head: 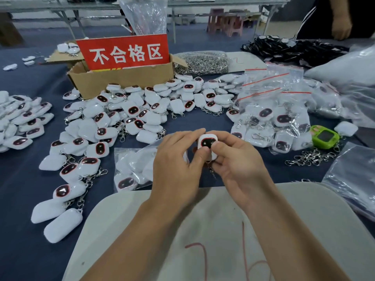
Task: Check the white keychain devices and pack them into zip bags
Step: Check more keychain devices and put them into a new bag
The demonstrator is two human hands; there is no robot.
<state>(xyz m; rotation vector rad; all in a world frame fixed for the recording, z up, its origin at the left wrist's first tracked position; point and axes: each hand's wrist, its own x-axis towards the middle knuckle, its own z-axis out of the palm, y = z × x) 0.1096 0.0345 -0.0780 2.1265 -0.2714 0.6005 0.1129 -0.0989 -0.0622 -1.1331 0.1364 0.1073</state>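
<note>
A white keychain device (207, 141) with a dark oval screen ringed in red is held up over the table, between both hands. My left hand (176, 161) pinches its left side, thumb on the front. My right hand (237, 161) grips its right side, thumb pressing on the screen. Its metal clip hangs below, mostly hidden. A wide heap of loose white devices (129, 116) covers the blue cloth beyond. A zip bag (129, 171) holding devices lies just left of my left hand. Empty and filled zip bags (272, 102) with red strips pile at the right.
A cardboard box (121, 78) with a red sign stands behind the heap. A pile of metal clips (203, 61) lies behind it, and loose clips (312, 158) at the right beside a green device (324, 138). Another person's hand (342, 27) is at the far right. Bagged devices (20, 120) lie left.
</note>
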